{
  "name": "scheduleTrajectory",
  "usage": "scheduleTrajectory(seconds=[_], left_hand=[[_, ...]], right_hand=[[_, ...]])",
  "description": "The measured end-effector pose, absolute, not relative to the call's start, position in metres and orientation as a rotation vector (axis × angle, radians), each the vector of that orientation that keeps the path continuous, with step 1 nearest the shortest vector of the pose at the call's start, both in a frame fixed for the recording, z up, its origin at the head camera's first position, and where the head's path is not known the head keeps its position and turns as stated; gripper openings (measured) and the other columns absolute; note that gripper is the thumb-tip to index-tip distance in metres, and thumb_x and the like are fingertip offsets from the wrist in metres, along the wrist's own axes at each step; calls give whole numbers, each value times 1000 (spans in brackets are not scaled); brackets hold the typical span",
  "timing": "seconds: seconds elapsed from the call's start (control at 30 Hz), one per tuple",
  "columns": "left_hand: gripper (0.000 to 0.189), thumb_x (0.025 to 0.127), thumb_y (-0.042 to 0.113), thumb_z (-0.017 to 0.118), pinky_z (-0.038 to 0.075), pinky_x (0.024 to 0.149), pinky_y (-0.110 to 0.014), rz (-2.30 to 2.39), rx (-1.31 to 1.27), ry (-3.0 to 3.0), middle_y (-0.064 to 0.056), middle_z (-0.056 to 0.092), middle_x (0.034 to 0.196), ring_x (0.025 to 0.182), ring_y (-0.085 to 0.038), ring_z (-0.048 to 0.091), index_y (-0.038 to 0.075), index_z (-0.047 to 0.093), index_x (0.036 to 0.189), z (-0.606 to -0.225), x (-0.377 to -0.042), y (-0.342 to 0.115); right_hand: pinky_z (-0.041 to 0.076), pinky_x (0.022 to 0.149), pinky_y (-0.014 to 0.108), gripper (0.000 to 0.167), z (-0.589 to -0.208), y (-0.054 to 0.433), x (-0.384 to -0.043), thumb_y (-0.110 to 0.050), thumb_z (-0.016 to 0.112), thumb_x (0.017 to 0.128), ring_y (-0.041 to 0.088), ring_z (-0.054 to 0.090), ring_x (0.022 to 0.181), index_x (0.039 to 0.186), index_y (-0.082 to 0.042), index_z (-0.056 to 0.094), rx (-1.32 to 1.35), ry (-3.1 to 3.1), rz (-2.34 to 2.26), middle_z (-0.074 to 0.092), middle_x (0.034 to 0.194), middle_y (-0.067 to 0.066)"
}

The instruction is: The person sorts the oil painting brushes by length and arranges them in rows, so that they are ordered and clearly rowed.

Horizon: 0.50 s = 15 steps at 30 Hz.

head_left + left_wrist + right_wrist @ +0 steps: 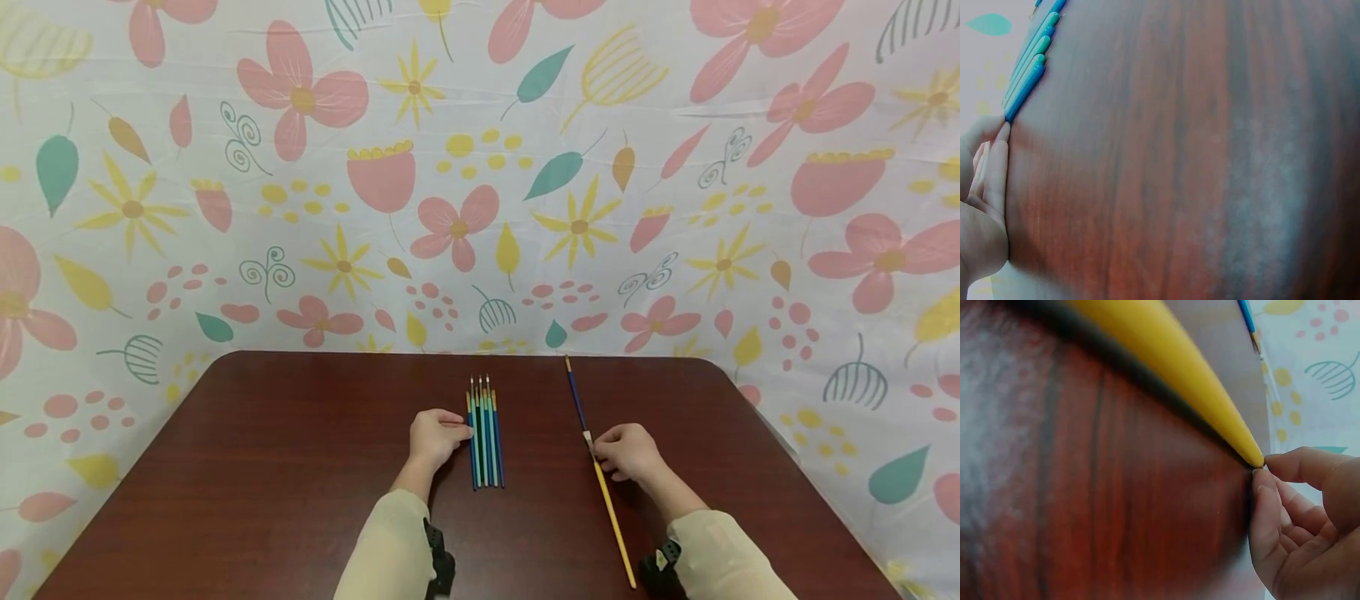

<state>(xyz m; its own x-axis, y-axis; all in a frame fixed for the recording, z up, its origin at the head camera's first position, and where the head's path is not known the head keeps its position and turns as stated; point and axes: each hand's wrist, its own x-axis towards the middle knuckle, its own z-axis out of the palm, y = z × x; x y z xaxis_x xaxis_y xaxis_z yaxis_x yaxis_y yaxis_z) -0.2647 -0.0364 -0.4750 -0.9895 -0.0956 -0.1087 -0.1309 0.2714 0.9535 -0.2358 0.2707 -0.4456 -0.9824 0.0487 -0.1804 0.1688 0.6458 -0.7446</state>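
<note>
Several blue and green paintbrushes [486,450] lie side by side on the dark wooden table, bristles toward the far edge. My left hand [437,437] is at the row's left side. Its thumb and fingertips pinch the outermost blue paintbrush [1025,94] about midway along. To the right, a longer yellow paintbrush [615,521] lies at a slant, its pale bristles pointing away from me. My right hand [628,452] pinches it near the metal ferrule, as the yellow handle [1197,381] in the right wrist view shows.
A separate blue paintbrush [576,396] lies beyond the yellow one, reaching to the table's far edge. The reddish-brown table [300,467] has rounded far corners. Behind it hangs a white cloth [480,167] printed with flowers and leaves.
</note>
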Motion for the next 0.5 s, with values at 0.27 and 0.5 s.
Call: scheduleTrajectory(seconds=[0.27,0.5], left_hand=[[20,77,11,77,55,63,-32,1869,-213,2480,-11,71,87,66,-16,65,3,69,93,-475,-265,-37],[20,76,11,77,55,62,-32,1872,-216,2474,-11,72,85,65,-15,65,2,70,92,-475,-266,-37]], right_hand=[[55,56,35,22,-445,271,-239,-12,60,88,17,63,67,98,5,69,201,2731,-1245,68,83,14],[54,57,32,28,-440,268,-245,-24,62,90,17,63,69,99,2,68,256,2731,-1306,67,84,11]])
